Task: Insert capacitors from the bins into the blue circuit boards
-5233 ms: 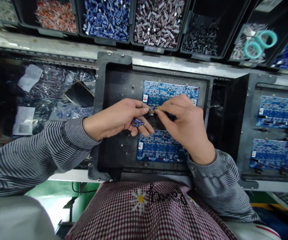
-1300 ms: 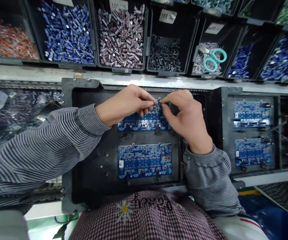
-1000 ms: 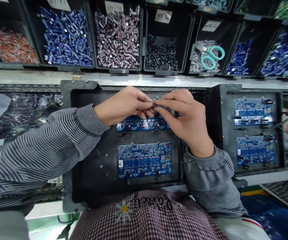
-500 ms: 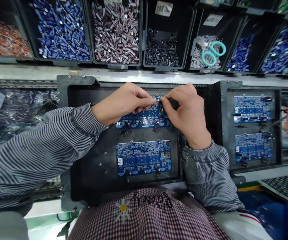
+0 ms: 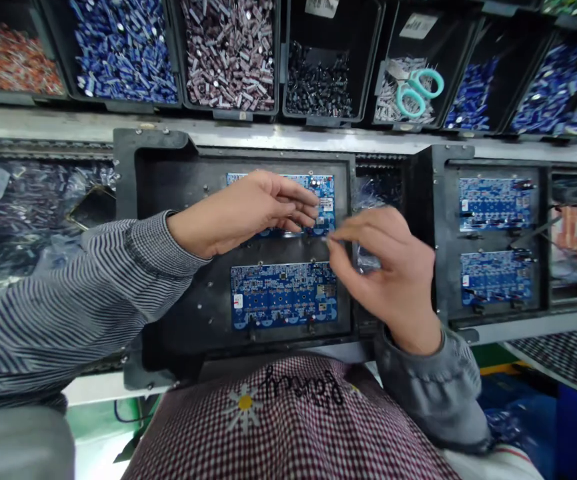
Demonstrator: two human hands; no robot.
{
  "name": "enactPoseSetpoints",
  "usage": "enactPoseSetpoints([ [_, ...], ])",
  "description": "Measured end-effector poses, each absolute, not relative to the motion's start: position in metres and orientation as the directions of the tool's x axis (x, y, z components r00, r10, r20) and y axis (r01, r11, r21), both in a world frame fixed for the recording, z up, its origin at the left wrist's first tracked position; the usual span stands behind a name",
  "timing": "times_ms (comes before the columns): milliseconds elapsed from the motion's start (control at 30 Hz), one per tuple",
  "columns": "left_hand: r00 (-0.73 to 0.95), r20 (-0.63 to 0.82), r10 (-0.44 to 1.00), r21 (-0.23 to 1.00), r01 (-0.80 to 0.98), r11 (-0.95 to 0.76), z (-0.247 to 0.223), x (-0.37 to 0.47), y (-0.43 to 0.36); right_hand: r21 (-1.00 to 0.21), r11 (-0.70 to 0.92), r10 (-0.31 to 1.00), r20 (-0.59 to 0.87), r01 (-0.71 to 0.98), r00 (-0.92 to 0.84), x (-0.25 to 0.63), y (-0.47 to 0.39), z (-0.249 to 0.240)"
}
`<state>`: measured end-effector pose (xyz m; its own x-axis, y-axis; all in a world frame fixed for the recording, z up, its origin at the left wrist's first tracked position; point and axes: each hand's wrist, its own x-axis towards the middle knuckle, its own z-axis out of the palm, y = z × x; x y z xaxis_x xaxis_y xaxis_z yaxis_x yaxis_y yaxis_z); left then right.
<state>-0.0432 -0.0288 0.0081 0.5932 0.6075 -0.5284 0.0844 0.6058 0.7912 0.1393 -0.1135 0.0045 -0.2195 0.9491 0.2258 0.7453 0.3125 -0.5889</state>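
Observation:
My left hand hovers over the upper blue circuit board with its fingers stretched out and a little apart, covering much of that board. Nothing shows in its fingers. To the right, my right hand is raised beside the board's lower right corner, thumb and forefinger brought together in a pinch. Motion blurs its fingertips, and what they hold, if anything, is too small to make out. A lower circuit board lies fully visible in the same black tray, below my left hand.
Black bins of small parts line the back: orange parts, blue capacitors, brownish capacitors, black parts. Turquoise-handled scissors lie in another bin. A second tray with two boards stands right; bagged parts lie left.
My right hand has moved away from the upper board, down and to the right. My left hand's fingers have loosened from a pinch and spread. The whole view has shifted slightly.

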Motion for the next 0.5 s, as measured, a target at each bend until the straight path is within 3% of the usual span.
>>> enactPoseSetpoints([
  [167, 0.596, -0.493, 0.634, 0.809, 0.046, 0.586, 0.008, -0.050, -0.052, -0.546, 0.315, 0.948, 0.152, 0.776, -0.278, 0.143, -0.151, -0.013],
  [500, 0.516, -0.540, 0.665, 0.783, 0.021, 0.621, 0.005, -0.051, -0.073, -0.468, 0.363, 0.932, 0.169, 0.806, -0.322, 0.142, -0.153, -0.020],
])
